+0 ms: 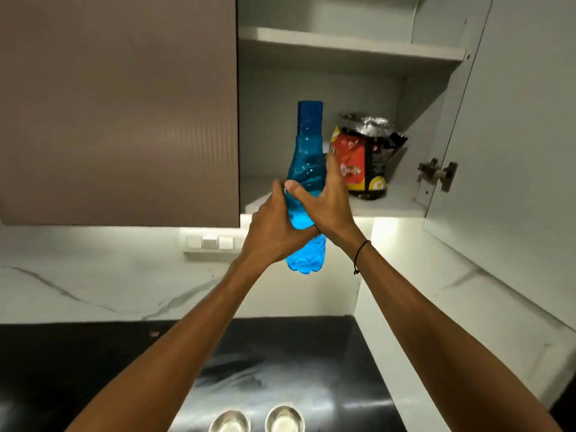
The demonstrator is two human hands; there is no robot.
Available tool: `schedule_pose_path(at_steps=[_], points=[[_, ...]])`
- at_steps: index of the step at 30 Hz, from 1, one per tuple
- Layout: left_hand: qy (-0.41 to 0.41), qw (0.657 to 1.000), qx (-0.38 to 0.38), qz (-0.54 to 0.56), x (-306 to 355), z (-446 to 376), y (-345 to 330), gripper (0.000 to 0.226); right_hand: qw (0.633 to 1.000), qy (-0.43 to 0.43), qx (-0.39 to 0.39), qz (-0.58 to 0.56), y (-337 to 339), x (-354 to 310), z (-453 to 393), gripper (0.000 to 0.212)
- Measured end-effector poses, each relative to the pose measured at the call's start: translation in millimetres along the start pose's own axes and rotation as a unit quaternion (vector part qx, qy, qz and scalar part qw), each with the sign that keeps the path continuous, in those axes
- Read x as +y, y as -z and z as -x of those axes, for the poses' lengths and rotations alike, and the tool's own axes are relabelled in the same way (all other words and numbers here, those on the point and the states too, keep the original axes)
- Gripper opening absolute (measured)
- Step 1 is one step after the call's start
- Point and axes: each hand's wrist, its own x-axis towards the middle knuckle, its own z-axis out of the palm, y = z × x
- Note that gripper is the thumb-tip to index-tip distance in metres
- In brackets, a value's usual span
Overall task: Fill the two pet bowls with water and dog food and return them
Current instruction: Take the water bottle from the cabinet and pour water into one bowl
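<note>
A blue translucent water bottle with a blue cap is held upright in front of the open wall cupboard. My left hand wraps its lower body from the left, and my right hand grips its middle from the right. A red and black dog food bag, its top crumpled open, stands on the cupboard's lower shelf just right of the bottle. Two shiny metal pet bowls sit side by side on the black counter at the bottom edge of the view.
The cupboard door stands open on the right, with a hinge on its inner side. A closed brown cupboard door is on the left. A white switch panel sits on the marble wall. The black counter lies below.
</note>
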Motion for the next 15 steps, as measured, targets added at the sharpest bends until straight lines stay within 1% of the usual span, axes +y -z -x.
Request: schedule_pose_path(at_steps=[3,4,7,9,11,13,15], points=[[0.008,0.993,-0.102,0.065,-41.1,45.1,-4.2,0.078,0.999,-0.03,-0.006,0.014,-11.5,29.2,55.0,0.048],[0.022,0.988,-0.13,0.082,-56.6,61.0,-6.3,0.079,0.999,-0.046,-0.011,0.02,-15.9,41.7,75.1,0.049],[0.102,0.967,-0.17,0.162,-90.9,100.5,-14.7,0.076,0.995,-0.076,-0.052,0.043,-27.1,76.8,130.6,0.052],[0.143,0.953,-0.171,0.207,-106.4,120.9,-24.0,0.069,0.991,-0.097,-0.076,0.046,-34.6,98.0,164.9,0.051],[0.166,0.945,-0.16,0.23,-117.8,136.2,-36.7,0.055,0.986,-0.124,-0.096,0.055,-41.4,118.2,193.6,0.051],[0.189,0.947,-0.134,0.223,-128.6,151.6,-52.2,0.036,0.977,-0.156,-0.121,0.076,-48.7,137.1,217.6,0.054],[0.211,0.953,-0.109,0.19,-138.6,167.9,-66.5,0.034,0.968,-0.174,-0.146,0.108,-54.0,153.1,238.6,0.059]])
